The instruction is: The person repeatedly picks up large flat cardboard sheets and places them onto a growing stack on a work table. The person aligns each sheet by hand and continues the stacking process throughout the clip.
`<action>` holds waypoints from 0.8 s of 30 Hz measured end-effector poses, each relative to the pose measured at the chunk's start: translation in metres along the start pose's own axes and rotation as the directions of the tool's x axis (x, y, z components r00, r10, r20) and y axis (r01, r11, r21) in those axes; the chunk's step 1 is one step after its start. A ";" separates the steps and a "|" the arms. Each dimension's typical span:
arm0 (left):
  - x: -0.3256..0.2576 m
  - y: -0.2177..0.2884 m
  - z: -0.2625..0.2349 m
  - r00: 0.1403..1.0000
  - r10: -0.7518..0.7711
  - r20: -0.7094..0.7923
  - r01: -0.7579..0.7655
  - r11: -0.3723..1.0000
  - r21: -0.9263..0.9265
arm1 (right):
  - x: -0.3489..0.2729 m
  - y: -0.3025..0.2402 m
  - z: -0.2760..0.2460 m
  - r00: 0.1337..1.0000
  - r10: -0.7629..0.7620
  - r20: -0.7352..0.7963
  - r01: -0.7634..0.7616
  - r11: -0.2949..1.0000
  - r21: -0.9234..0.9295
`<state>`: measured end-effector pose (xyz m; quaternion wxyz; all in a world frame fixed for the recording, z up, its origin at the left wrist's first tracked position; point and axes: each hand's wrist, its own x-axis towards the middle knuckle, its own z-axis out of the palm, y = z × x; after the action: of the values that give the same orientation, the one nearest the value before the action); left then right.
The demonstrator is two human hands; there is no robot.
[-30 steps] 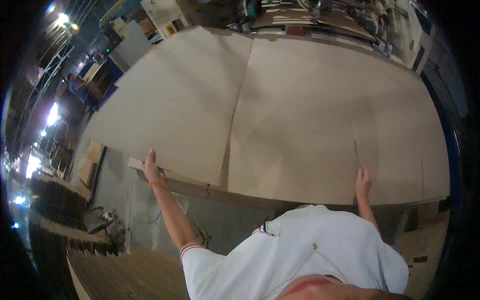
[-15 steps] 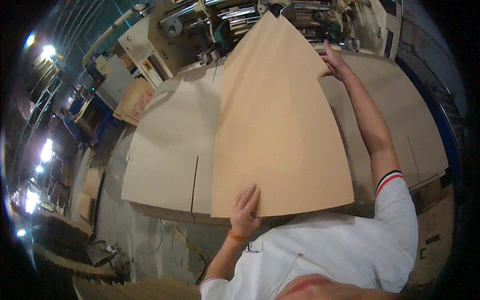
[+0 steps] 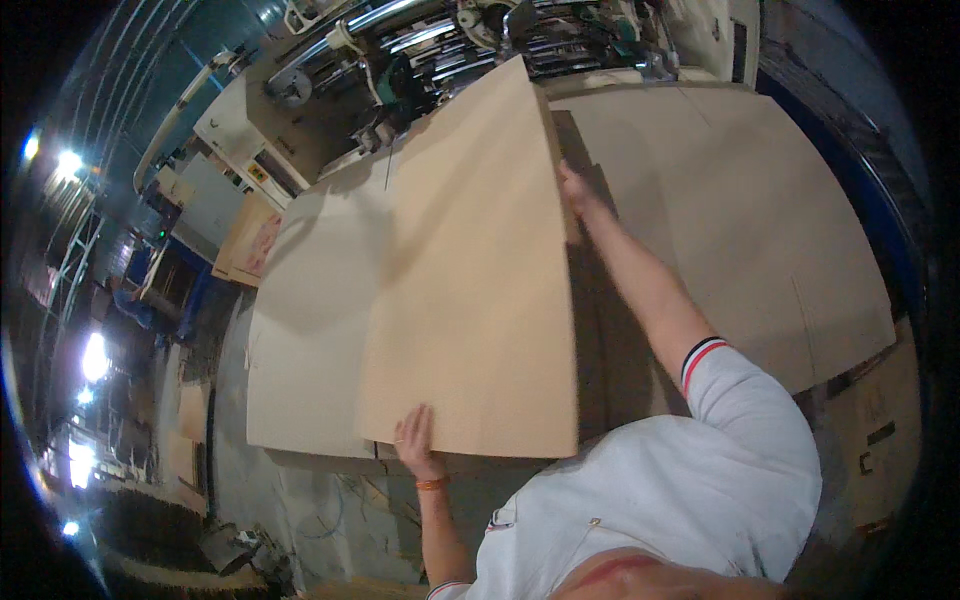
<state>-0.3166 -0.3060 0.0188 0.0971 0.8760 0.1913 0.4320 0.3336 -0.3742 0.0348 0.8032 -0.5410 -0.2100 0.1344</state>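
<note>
A large brown cardboard sheet [image 3: 470, 280] is lifted and folded over toward the left, its right edge raised. My left hand [image 3: 415, 440] grips its near bottom edge, fingers spread on the face. My right hand [image 3: 575, 195] reaches far forward and holds the sheet's raised right edge near the top. Under it lies a stack of flat cardboard sheets [image 3: 740, 230], exposed on the right, with a paler flat sheet [image 3: 305, 330] on the left.
A large machine with metal rollers and green parts [image 3: 450, 50] stands beyond the stack. A smaller pile of cardboard [image 3: 250, 240] sits at the left. Blue edging [image 3: 860, 190] runs along the right. Cables and scraps lie on the floor [image 3: 300, 520] in front.
One second ago both hands held the near edge of flat sheets. Since then the right half was lifted and swung over leftward; the right hand moved far forward along its edge.
</note>
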 end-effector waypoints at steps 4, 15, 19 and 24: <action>-0.048 -0.084 -0.068 0.904 -0.340 -0.258 0.372 0.924 0.087 | -0.147 -0.020 0.145 0.698 0.480 0.532 -0.583 0.812 0.032; -0.011 -0.205 -0.093 0.896 -0.385 -0.221 0.440 0.836 0.328 | -0.531 -0.083 -0.488 0.166 -0.386 -0.907 -0.689 0.613 -0.387; -0.019 -0.240 -0.099 0.845 -0.462 -0.268 0.505 0.855 0.119 | -0.610 -0.092 -0.539 0.220 0.136 -0.966 -0.159 0.982 0.101; -0.005 -0.238 -0.110 0.844 -0.456 -0.282 0.503 0.857 0.117 | -0.580 -0.116 -0.515 0.287 0.247 -0.926 0.024 0.964 0.265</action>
<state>-0.4665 -0.0913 0.0024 0.0956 0.7450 0.4550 0.4785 0.0725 -1.0936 -0.1368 0.8147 -0.4320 0.3630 -0.1337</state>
